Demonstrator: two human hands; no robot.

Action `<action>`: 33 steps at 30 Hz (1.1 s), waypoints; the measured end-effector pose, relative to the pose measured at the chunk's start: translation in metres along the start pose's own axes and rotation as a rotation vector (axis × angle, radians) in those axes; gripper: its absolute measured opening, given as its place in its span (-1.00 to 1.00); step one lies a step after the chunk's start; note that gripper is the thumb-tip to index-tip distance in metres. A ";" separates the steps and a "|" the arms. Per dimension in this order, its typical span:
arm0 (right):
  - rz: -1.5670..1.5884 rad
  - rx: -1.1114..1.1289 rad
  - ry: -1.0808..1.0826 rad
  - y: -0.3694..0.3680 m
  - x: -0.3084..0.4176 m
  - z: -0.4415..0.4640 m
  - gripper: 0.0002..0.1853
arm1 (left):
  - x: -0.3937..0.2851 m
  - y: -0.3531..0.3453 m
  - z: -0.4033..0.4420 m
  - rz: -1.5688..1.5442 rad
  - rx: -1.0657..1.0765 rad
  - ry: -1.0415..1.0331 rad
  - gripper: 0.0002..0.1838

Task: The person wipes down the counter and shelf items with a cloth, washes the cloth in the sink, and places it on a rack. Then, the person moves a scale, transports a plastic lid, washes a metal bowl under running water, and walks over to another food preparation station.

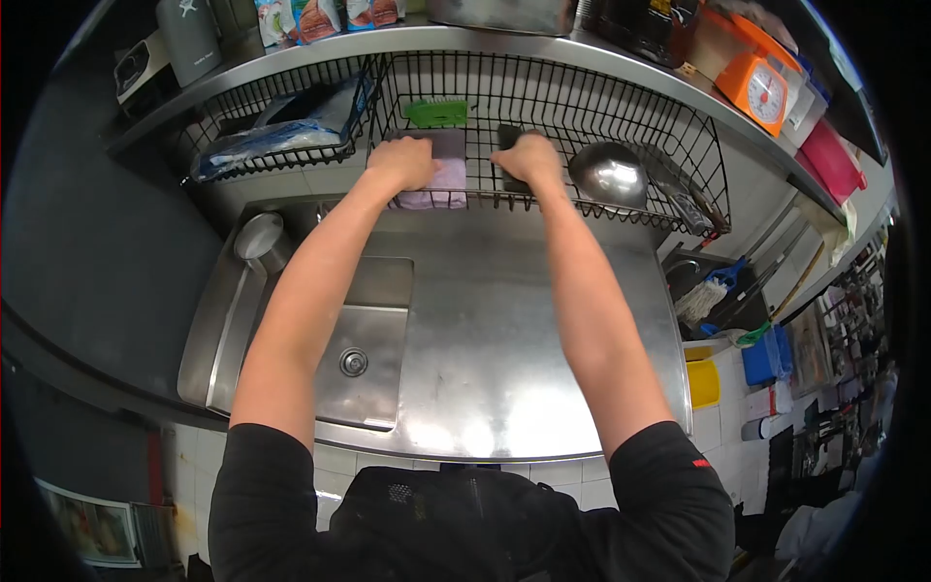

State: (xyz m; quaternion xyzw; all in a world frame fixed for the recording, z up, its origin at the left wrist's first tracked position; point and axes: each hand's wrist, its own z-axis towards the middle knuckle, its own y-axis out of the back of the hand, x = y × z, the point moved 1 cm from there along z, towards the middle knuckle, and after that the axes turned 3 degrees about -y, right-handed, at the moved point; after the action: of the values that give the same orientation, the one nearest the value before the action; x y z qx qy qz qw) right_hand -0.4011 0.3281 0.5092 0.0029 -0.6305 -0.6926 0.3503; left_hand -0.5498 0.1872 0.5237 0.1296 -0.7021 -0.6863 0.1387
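My left hand (405, 163) reaches into the black wire basket (465, 68) above the steel counter. Its fingers are curled over a folded lilac cloth (449, 173) lying on the basket floor. Just to the right, my right hand (531, 158) has its fingers closed on a flat dark scouring pad (509, 136), partly hidden by the hand. Behind the lilac cloth lies a bright green item (436, 113) whose kind I cannot make out. To the right of my right hand rests a rounded shiny metal bowl (609, 175), with long utensils (674, 189) beside it.
Below is a steel counter (485, 330) with a sink (364, 378) at left and a long-handled metal pot (262, 240). A shelf (407, 39) runs above the basket, carrying an orange scale (761, 87). A smaller basket (281, 160) holds plastic-wrapped items.
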 end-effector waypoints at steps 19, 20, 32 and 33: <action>0.410 -0.549 0.523 0.007 -0.037 -0.065 -0.77 | 0.006 -0.017 0.142 -0.155 -0.312 -0.237 -0.65; 0.461 -0.556 0.601 0.018 -0.053 -0.089 -0.80 | 0.008 -0.019 0.148 -0.080 -0.220 -0.266 -0.62; 0.193 1.221 -0.872 -0.096 -0.385 -0.542 -0.12 | 0.044 -0.007 0.132 -0.027 -0.185 -0.287 -0.49; 0.319 1.210 -0.988 -0.096 -0.376 -0.567 -0.09 | 0.040 -0.002 0.121 -0.047 -0.241 -0.293 -0.53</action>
State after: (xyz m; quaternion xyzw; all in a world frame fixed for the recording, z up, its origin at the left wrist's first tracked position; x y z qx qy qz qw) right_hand 0.0887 0.0137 0.1442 -0.2051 -0.9723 -0.0926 0.0630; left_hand -0.6315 0.2842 0.5195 0.0271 -0.6241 -0.7801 0.0333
